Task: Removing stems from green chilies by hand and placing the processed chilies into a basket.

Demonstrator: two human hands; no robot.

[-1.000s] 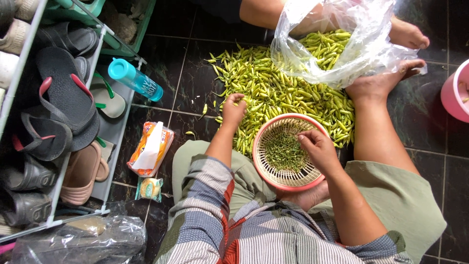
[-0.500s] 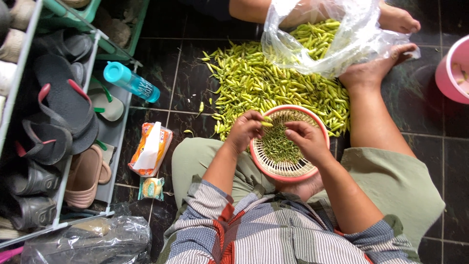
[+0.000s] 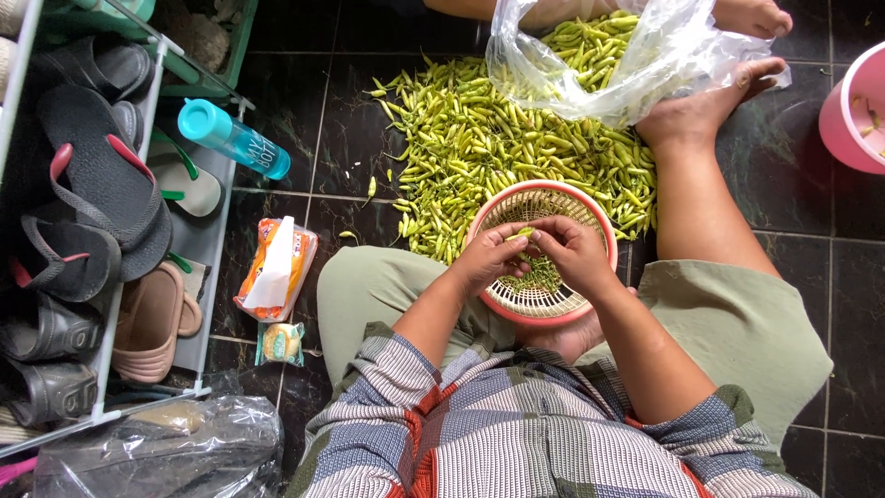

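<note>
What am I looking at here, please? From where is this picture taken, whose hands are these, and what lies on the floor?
There is no machine here. A camera worn on a person's head looks straight down, so you see that person's own lap and arms. The person sits on a dark tiled floor. The left hand and the right hand meet over a pink woven basket on the lap and pinch one green chili pepper between them. A big pile of green chili peppers lies ahead, partly under a clear plastic bag. To the left stand a shoe rack, a turquoise bottle and an orange tissue pack. A pink bucket is at the right edge.
</note>
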